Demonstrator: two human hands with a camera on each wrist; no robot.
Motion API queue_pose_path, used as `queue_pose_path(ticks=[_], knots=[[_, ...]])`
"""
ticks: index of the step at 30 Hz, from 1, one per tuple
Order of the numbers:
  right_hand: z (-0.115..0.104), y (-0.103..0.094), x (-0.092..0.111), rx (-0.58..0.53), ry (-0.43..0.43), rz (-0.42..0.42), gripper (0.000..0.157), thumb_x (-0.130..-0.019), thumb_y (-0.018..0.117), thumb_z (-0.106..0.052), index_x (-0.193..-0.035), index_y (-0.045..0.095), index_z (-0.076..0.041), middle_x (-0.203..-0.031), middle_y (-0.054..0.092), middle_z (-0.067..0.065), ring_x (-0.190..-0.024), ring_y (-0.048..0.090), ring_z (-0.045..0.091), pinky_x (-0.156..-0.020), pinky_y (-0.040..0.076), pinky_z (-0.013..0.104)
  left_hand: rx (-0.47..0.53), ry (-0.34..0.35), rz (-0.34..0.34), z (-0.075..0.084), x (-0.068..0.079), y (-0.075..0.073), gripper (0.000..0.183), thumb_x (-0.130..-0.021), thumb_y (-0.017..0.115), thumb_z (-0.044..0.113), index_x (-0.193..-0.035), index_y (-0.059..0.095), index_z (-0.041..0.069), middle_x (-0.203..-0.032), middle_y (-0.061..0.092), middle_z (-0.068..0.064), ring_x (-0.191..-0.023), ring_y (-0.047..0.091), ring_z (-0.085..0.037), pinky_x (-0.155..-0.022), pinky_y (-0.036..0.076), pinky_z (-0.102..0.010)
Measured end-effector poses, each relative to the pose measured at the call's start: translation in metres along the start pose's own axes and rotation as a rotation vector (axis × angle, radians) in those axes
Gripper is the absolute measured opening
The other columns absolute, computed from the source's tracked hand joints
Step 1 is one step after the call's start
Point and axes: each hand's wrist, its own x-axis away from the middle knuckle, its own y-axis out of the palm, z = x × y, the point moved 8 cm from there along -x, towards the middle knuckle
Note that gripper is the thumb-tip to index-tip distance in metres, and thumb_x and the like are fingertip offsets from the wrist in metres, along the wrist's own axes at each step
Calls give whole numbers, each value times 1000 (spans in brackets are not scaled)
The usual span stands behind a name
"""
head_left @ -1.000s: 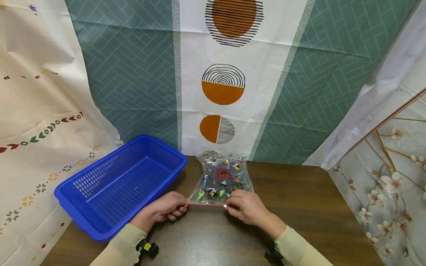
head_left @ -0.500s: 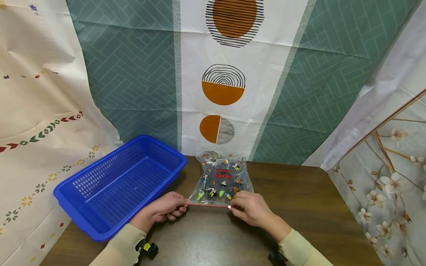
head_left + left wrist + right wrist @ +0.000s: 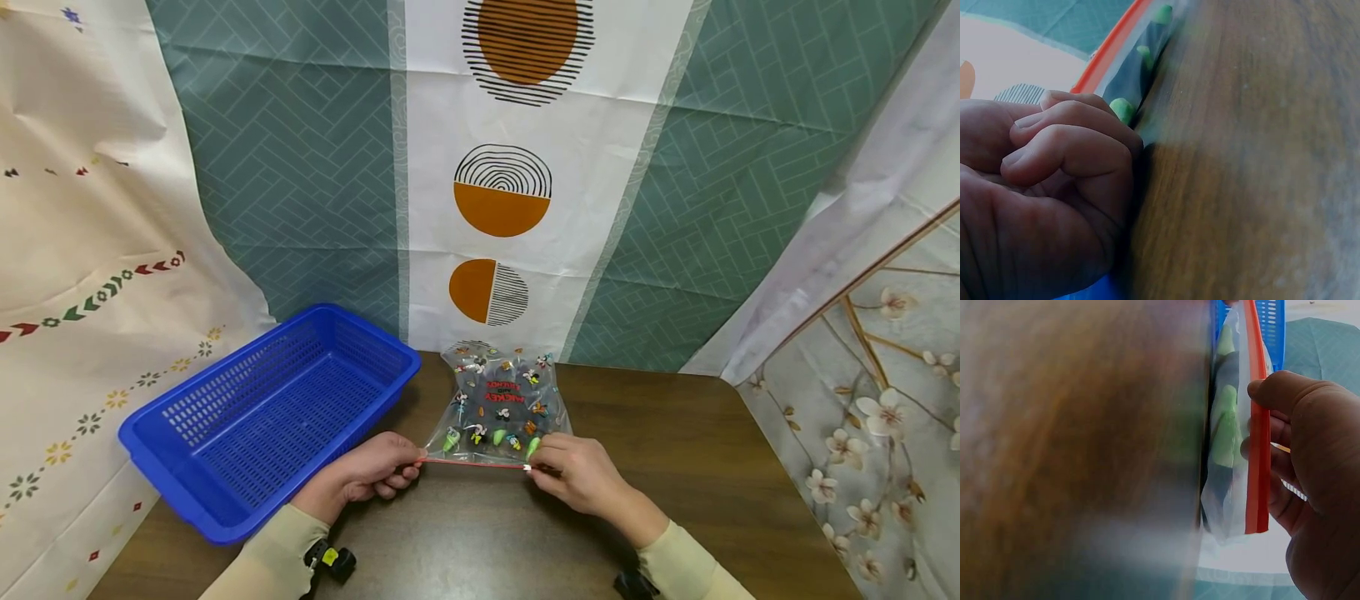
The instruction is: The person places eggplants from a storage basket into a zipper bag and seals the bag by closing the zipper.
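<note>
A clear zip bag (image 3: 480, 392) printed with small cartoon figures and red lettering lies on the table in the head view. Green items (image 3: 1225, 434) and something dark show inside it. Along its near edge runs a red zip strip (image 3: 476, 465) with a white slider (image 3: 527, 468). My left hand (image 3: 380, 468) pinches the strip's left end; in the left wrist view its fingers (image 3: 1085, 150) are curled beside the strip. Near the right end, my right hand (image 3: 577, 473) pinches the strip at the slider, thumb on one side and fingertips on the other.
A blue perforated plastic basket (image 3: 180, 510) stands left of the bag, close beside my left forearm. Behind the wooden table (image 3: 675, 467) hangs a green and white patterned cloth (image 3: 330, 167). A floral panel (image 3: 885, 467) borders the right side.
My right hand has slid rightward along the red strip, and the white slider has moved with it. More of the bag's lower right shows. The left hand has stayed at its corner.
</note>
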Motion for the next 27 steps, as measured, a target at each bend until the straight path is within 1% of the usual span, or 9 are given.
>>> queue_pose_path(ticks=[6, 11, 18, 24, 27], knots=[[2, -6, 4, -10, 1, 17, 18, -85, 93, -15, -93, 79, -22, -97, 73, -14, -85, 69, 5, -67, 57, 26, 2, -3, -6, 0, 0, 0, 33, -113, 54, 17, -81, 57, 9, -71, 47, 3, -51, 28, -2, -44, 22, -17], [5, -8, 8, -17, 17, 14, 18, -86, 93, -16, -94, 79, -23, -98, 74, -14, -86, 70, 4, -67, 57, 25, -1, 3, -14, 2, 1, 1, 34, -114, 54, 17, -81, 56, 9, -71, 47, 3, -51, 27, -2, -44, 22, -17], [9, -11, 13, -14, 45, 1, 19, -85, 95, -15, -94, 80, -23, -95, 71, -16, -81, 65, 2, -65, 54, 22, 4, 11, -21, 3, 1, 2, 33, -114, 53, 16, -81, 55, 10, -72, 47, 3, -52, 27, -2, -44, 22, -17], [10, -17, 17, -6, 17, 26, 20, -84, 94, -13, -94, 79, -22, -96, 73, -14, -82, 65, 4, -65, 53, 22, 6, 8, -21, 3, 1, 2, 34, -114, 53, 16, -81, 55, 10, -72, 46, 3, -52, 27, -2, -44, 22, -17], [12, -19, 20, 7, 25, 25, 19, -85, 93, -14, -95, 80, -22, -95, 73, -15, -81, 64, 3, -65, 53, 22, 7, 6, -16, 2, 1, 2, 33, -114, 53, 15, -81, 55, 10, -71, 46, 4, -51, 27, -2, -44, 22, -17]])
